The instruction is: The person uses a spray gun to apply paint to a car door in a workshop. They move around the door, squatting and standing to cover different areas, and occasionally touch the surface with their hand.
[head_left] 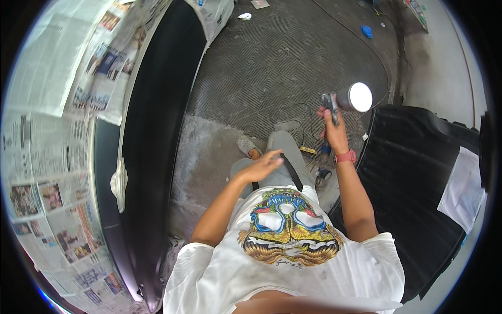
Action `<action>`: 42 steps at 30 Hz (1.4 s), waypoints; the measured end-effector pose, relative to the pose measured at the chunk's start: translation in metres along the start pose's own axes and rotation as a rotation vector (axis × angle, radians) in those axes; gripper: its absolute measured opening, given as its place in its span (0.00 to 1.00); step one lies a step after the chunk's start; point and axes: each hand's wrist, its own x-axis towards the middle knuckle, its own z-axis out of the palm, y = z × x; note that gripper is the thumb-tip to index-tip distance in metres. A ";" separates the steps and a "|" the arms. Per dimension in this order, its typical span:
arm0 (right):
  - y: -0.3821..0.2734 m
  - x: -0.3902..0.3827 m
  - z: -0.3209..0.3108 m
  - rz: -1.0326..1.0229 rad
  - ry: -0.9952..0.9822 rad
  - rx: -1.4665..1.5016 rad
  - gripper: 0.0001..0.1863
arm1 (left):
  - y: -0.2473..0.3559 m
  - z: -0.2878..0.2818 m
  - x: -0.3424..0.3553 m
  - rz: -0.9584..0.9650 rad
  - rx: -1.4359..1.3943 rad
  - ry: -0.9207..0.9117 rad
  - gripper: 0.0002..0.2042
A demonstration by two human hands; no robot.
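The right hand (337, 135) has its fingers round a spray gun (328, 102), likely rigid, weighted by its cup (359, 97), best gripped clear of it; left hand (263, 167) loose, empty

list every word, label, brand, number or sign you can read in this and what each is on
No text here reads clearly enough to quote.
Newspaper sheets on the left: columns of print, too small and blurred.
White shirt: small curly marks under the colourful picture, too small to make out.
Card on the floor, at the top edge: too small.
Spray gun in the right hand: no lettering can be made out.
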 end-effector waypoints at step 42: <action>0.247 0.498 0.350 -0.455 -0.803 0.004 0.40 | -0.269 -0.429 0.257 -0.533 1.567 0.036 0.35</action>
